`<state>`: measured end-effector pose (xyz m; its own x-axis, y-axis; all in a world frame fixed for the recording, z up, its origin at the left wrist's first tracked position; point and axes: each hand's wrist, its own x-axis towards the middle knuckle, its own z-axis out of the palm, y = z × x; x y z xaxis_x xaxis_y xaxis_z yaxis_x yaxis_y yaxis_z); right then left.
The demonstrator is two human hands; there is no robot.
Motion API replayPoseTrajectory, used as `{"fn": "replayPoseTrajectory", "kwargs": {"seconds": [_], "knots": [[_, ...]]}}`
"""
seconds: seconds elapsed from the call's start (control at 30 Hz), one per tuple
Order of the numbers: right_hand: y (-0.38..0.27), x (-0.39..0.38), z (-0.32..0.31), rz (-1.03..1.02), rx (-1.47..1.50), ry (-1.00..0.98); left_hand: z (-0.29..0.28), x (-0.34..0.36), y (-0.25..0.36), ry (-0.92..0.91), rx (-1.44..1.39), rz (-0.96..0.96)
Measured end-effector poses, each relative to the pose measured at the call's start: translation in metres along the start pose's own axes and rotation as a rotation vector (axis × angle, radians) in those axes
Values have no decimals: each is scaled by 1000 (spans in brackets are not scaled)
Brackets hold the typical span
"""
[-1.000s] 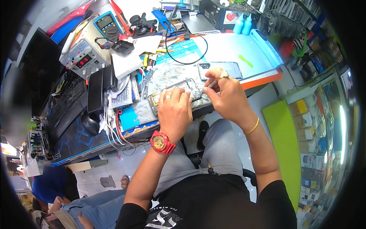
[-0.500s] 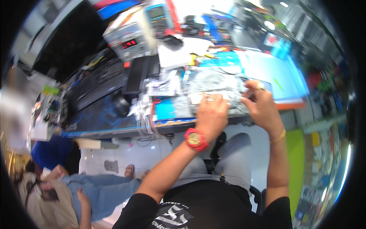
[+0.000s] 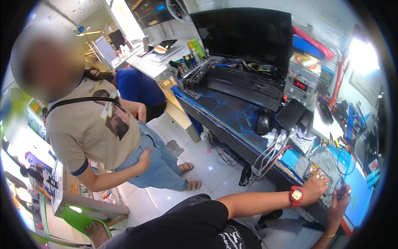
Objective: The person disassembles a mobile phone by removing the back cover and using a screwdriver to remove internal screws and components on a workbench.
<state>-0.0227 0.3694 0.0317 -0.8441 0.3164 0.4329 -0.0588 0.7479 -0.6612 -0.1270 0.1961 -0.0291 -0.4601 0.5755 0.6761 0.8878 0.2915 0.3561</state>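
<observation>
My left hand [image 3: 315, 189], with a red watch [image 3: 296, 196] on its wrist, is at the workbench on the right. Its curled fingers lie over the near edge of a small, flat opened device [image 3: 311, 169], phone-like, with dark and yellowish parts showing. Part of the device is hidden by the hand. Close by on the right, my right hand [image 3: 340, 200] has its fingers closed in a pinch. A thin dark piece seems to be at its fingertips, too small to name. Both hands are above a grey work mat [image 3: 325, 159].
A person in a beige shirt [image 3: 97, 128] stands at the left. On the bench are a monitor [image 3: 244, 37], a keyboard [image 3: 244, 85], a mouse [image 3: 263, 121], a power supply [image 3: 302, 81], a black phone [image 3: 291, 113], loose cables [image 3: 271, 153] and a blue sheet [image 3: 360, 203].
The view has swung left, so the bench and my hands now appear at the right. The standing person is now in full view. My hands stay close together over the mat.
</observation>
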Motion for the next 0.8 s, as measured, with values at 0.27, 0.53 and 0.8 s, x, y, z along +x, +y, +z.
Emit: {"fn": "replayPoseTrajectory", "kwargs": {"seconds": [0.27,0.53,0.8], "knots": [[9,7,2,6,-135,13,9,2,0,6,-6,-6],[7,2,1,147,-83,-35,5,-1,1,6,-4,-33],[1,-16,-8,47,1,91,2,4,-1,-56,-100,-12]]}}
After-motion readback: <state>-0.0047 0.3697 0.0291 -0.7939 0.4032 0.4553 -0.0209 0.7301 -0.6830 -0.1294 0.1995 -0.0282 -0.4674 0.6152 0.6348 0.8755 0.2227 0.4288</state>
